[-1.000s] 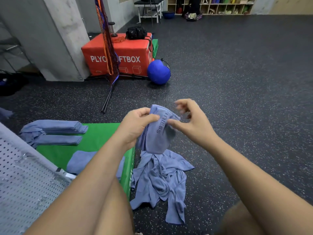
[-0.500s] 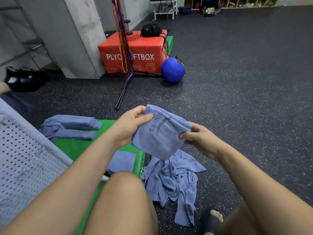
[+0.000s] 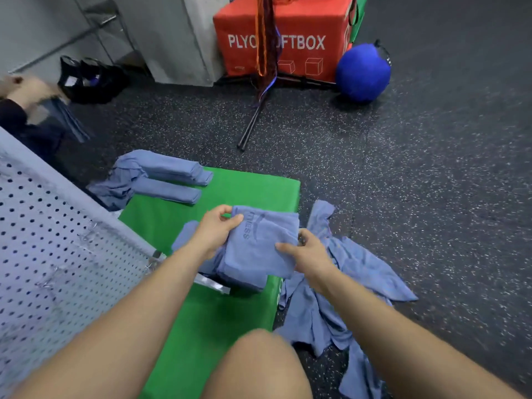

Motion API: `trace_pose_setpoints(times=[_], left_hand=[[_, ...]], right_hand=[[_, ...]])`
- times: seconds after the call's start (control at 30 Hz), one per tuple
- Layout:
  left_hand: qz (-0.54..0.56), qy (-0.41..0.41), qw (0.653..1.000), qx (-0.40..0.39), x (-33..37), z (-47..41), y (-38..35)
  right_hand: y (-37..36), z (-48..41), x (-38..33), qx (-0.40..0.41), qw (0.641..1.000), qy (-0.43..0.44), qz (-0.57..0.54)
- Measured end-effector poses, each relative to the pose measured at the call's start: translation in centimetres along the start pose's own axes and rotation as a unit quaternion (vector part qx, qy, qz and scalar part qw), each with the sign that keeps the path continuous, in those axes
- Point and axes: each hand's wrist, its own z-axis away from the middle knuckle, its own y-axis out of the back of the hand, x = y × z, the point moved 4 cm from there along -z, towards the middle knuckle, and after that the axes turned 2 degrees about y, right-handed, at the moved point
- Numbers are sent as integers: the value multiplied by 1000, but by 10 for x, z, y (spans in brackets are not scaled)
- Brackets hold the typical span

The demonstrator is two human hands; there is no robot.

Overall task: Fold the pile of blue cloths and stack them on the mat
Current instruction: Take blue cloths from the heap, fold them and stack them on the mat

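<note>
The folded cloth (image 3: 259, 246) is being pinched at its 9 and 3 o'clock edges by the left hand (image 3: 216, 230) and right hand (image 3: 309, 253), so its folds are lying flat above the mat (image 3: 253, 188) for stacking.

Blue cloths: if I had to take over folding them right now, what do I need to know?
Left hand and right hand each grip a side of one folded cloth, low over the green mat, above an earlier cloth lying there.
Done: a far stack lies at the mat's far left corner.
Left: set this one down, then fold the crumpled pile on the floor right of the mat.
</note>
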Motion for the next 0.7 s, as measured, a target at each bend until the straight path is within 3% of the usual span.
trace_pose_setpoints(times=[0.17, 0.33, 0.5, 0.7], left_hand=[[-201, 24, 978, 41, -82, -66, 17], [-362, -38, 930, 56, -92, -91, 7], [-444, -101, 887, 75, -93, -96, -2], [-481, -157, 860, 72, -93, -84, -33]], right_hand=[[-45, -48, 53, 11, 998, -37, 51], [-65, -73, 97, 29, 993, -58, 94], [-68, -89, 120, -9, 965, -79, 250], [-41, -88, 113, -9, 938, -28, 344]])
